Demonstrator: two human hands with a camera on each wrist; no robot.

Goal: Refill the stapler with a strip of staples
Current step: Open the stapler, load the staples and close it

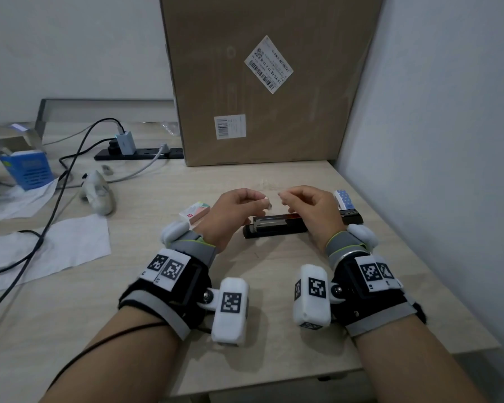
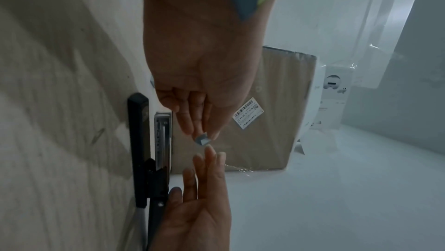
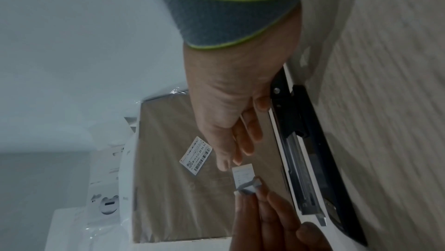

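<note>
The left hand (image 1: 234,212) was raised a little above the table (image 1: 274,286) and pinched a short strip of staples (image 1: 267,202) between the thumb and the first fingers, with the other fingers curled in. In the left wrist view the strip (image 2: 202,139) stuck out just past the fingertips, and it looked grey and folded like a small channel. The right hand (image 1: 309,207) was just beside it, at the same height, with its fingertips (image 2: 209,152) pointing to the strip and almost at its end. Its fingers were loosely bent and held nothing, and I cannot tell if they touched the strip or stayed a bit apart. The stapler (image 1: 277,226) lay on the table directly under both hands, black, with its top swung open so the metal staple channel (image 2: 162,140) was uncovered. Its far end was hidden behind the right hand. A small staple box (image 1: 194,214) lay on the table just beside the left wrist, and another small box with dots (image 1: 344,200) stood near the right hand. A big cardboard box (image 1: 262,82) stood at the back of the table against the wall.
</note>
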